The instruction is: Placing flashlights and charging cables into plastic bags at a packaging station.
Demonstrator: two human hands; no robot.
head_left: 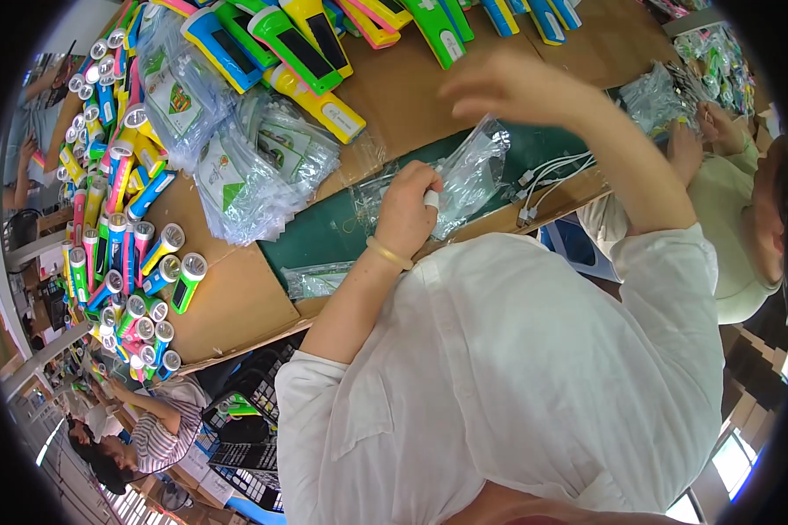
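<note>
My left hand (404, 210) is closed on a small white piece (432, 199), perhaps a cable plug, too small to name surely. A clear plastic bag (474, 175) lies right beside its fingers; whether they also grip it is hidden. Over the table, my right hand (521, 87) is blurred by motion, its fingers loosely stretched with nothing seen in them. Just beyond it lies a green and white flashlight (442, 35). White charging cables (547, 179) rest on the green mat (311, 232), to the right of the bag.
Colourful flashlights (118, 201) crowd the left side, and more (302, 48) lie at the back. Clear bags with printed cards (245, 166) are piled near them. Cardboard (228, 297) covers part of the table. A co-worker (735, 201) handles bags at right; another (153, 429) sits at lower left.
</note>
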